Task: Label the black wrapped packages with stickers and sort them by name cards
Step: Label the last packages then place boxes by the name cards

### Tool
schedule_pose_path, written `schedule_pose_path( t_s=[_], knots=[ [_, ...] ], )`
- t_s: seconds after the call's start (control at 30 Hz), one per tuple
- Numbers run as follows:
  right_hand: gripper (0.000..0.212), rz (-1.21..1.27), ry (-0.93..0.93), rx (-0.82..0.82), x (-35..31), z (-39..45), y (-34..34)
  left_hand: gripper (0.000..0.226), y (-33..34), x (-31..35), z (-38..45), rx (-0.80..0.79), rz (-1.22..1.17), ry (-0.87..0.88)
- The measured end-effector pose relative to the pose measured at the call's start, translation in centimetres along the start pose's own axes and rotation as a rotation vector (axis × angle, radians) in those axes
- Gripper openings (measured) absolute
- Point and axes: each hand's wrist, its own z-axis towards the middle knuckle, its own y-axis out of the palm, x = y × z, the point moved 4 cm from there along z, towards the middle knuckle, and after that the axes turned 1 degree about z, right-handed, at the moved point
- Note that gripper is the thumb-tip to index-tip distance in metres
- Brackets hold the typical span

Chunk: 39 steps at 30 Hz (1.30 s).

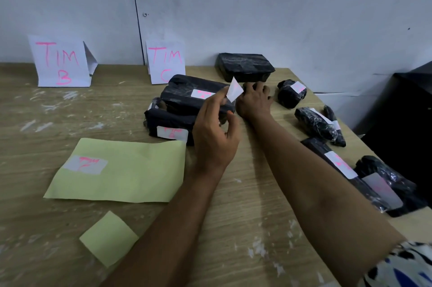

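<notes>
The wooden table (131,111) carries everything. On it, left of the left hand, lies a yellow backing sheet (131,177) with one pink-marked sticker still on it (85,164), and nearer the person a small yellow square of paper (108,237). Just beyond the left fingers sit two stacked black packages (184,102), each with a white label. Beyond the right fingertips is an unlabelled black package (245,65) against the wall. To the right of the right hand lie more labelled black packages (292,92), well apart from the stack. Two folded name cards stand at the back, "TIM B" (59,61) and "TIM C" (165,61).

The left hand (214,132) pinches a white sticker (235,92) between thumb and forefinger, held up off the table. The right hand (253,102) reaches forward, fingers loosely spread and touching the near edge of the unlabelled package, gripping nothing.
</notes>
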Motion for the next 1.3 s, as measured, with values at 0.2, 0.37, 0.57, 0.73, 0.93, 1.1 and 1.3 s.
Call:
schedule_pose_path(
  t_s=[0.2, 0.37, 0.57, 0.73, 0.93, 1.1, 1.3],
  knots=[
    [0.046, 0.018, -0.026, -0.016, 0.1, -1.8, -0.3, 0.067, 0.8, -0.4, -0.3, -0.104, 0.232, 0.071],
    [0.046, 0.025, -0.038, -0.012, 0.2, -3.6, -0.9, 0.076, 1.1, -0.4, -0.5, -0.132, 0.344, 0.068],
    [0.044, 0.038, -0.028, -0.002, 0.1, -5.5, -1.9, 0.081, 1.1, -0.5, -0.6, -0.157, 0.409, 0.063],
    [0.053, 0.117, -0.068, -0.019, 0.3, -7.2, -2.1, 0.082, 1.0, -0.4, -0.6, -0.171, 0.407, 0.035],
    [0.044, 0.223, -0.083, 0.024, 0.5, -9.8, -2.6, 0.082, 0.7, -0.3, -0.6, -0.166, 0.385, 0.04],
    [0.044, 0.271, -0.147, 0.072, 0.4, -13.3, -3.3, 0.082, 0.3, 0.2, -0.8, -0.169, 0.346, 0.048],
    [0.042, 0.318, -0.178, 0.139, 0.6, -18.2, -4.0, 0.079, -1.1, 0.8, -0.9, -0.154, 0.284, 0.038]
  ],
)
